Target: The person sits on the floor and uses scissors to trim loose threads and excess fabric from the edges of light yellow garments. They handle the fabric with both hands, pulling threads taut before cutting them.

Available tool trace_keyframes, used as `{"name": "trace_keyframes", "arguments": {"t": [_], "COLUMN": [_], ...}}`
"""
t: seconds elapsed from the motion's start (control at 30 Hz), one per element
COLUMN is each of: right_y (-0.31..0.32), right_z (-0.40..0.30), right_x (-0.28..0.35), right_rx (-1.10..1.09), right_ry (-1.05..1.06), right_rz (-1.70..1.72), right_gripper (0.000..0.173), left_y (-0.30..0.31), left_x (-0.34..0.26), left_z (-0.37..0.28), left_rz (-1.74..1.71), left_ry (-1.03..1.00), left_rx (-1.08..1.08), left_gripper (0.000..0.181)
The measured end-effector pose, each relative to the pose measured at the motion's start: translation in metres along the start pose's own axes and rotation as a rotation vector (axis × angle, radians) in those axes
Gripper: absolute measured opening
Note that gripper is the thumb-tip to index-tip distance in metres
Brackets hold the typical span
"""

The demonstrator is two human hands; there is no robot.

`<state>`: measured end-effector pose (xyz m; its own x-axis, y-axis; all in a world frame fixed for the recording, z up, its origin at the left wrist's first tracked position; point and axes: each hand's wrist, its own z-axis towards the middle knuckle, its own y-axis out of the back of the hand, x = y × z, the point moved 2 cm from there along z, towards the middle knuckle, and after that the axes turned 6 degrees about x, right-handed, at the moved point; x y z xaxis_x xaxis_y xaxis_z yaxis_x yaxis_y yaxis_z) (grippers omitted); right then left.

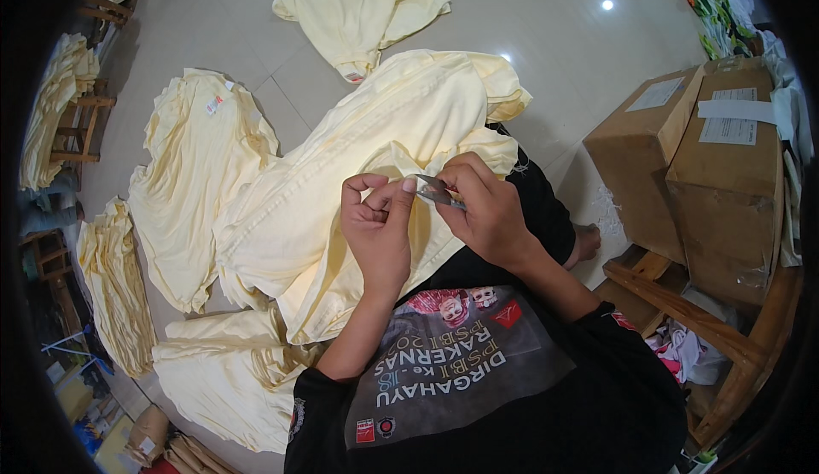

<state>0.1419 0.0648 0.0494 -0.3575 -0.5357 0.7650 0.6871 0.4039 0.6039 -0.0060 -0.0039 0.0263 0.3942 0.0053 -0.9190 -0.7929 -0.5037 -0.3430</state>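
A pale yellow cloth garment (397, 109) lies spread over my lap and the floor in front of me, its folds bunched under both hands. My right hand (489, 211) grips a pair of small metal thread snips (438, 191), whose blades point left. My left hand (381, 237) pinches a bit of the garment between thumb and fingers, right beside the blade tips. Whether a thread lies between the blades is too small to tell.
More pale yellow garments lie on the tiled floor: one ahead (365, 13), one to the left (198, 186), and folded stacks (224, 378) nearer me. Cardboard boxes (723, 205) stand at right above a wooden frame (684, 314). Thread scraps (606, 208) lie near my foot.
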Motion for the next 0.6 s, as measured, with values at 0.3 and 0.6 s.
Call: {"name": "trace_keyframes", "arguments": {"t": [0.3, 0.6], "right_y": [-0.002, 0.011], "right_z": [-0.007, 0.001], "right_x": [0.001, 0.005], "right_rx": [0.126, -0.097], "right_ry": [-0.082, -0.072], "right_rz": [0.369, 0.224], "right_gripper": [0.018, 0.028], "left_y": [-0.001, 0.000], "left_x": [0.001, -0.001], "left_z": [0.001, -0.003], "left_rz": [-0.011, 0.037], "left_ry": [-0.001, 0.017], "left_rx": [-0.003, 0.027], "left_gripper": [0.028, 0.026]}}
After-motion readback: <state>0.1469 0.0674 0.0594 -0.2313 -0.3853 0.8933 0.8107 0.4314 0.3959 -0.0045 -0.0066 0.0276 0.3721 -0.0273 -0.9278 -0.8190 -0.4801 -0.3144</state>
